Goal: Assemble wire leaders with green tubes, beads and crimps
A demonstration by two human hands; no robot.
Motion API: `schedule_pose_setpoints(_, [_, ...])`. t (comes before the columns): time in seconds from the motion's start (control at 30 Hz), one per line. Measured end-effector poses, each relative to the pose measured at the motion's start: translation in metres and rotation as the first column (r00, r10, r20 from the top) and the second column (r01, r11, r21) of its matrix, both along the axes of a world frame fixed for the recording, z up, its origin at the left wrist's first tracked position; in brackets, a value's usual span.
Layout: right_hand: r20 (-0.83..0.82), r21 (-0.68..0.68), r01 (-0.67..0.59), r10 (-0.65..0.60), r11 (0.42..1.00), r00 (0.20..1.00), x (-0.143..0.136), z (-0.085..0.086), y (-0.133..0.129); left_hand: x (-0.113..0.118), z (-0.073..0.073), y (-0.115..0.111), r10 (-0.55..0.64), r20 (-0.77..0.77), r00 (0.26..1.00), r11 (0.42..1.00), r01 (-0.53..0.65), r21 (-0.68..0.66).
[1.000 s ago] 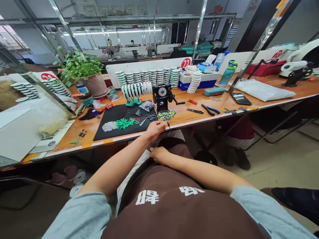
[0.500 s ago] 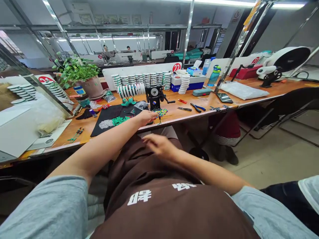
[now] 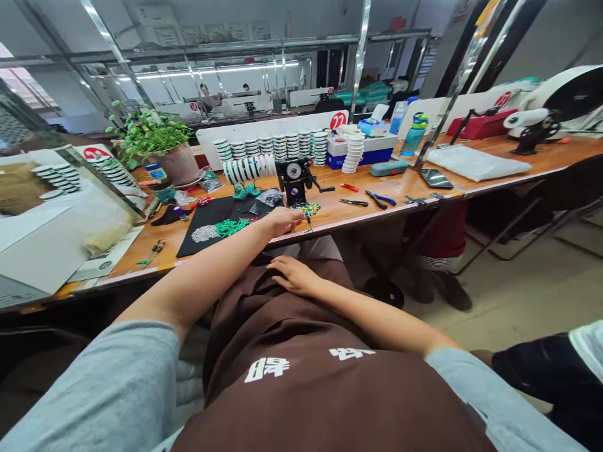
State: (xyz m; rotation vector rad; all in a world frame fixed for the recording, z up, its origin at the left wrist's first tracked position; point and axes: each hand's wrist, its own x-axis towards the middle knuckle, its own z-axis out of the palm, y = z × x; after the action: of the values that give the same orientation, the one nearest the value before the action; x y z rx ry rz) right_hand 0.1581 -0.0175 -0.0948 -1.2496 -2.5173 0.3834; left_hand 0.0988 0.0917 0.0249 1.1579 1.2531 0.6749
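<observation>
My left hand point(image 3: 284, 220) reaches to the table's front edge, below a black hand-cranked winder point(image 3: 293, 179) with a dial. Its fingers are pressed together; what they grip, if anything, I cannot make out. At the fingertips lies a multicoloured beaded piece point(image 3: 311, 208), with dark thread ends hanging toward the edge. My right hand point(image 3: 296, 275) rests on the brown apron point(image 3: 264, 307) in my lap, its fingers stretched out and apart. Left of my left hand, a black mat point(image 3: 191, 245) carries green strands point(image 3: 230, 227) and a pile of small silvery pieces point(image 3: 204, 234).
White spools point(image 3: 249, 169) sit in a row left of the winder, with stacks behind. To the right are cutters point(image 3: 353, 202), blue-handled pliers point(image 3: 380, 199), a red tool point(image 3: 349, 187) and a phone point(image 3: 436, 179). A potted plant point(image 3: 174, 160) stands back left; a person's leg point(image 3: 541, 370) shows at right.
My right hand has settled from just above my lap onto the apron, its fingers spreading flat. My left hand stays by the beaded piece. The view has shifted slightly.
</observation>
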Motion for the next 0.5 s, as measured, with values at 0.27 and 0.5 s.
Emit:
schedule_pose_setpoints(0.27, [0.191, -0.017, -0.341, 0.338, 0.94, 0.921, -0.098, 0.009, 0.023, 0.002, 0.012, -0.001, 0.026, -0.038, 0.999, 1.0, -0.026, -0.009])
schedule_pose_setpoints(0.5, [0.172, 0.201, -0.087, 0.052, 0.976, 0.984, -0.045, 0.021, 0.015, -0.002, 0.015, -0.008, 0.111, 0.011, 0.994, 0.993, -0.111, 0.045])
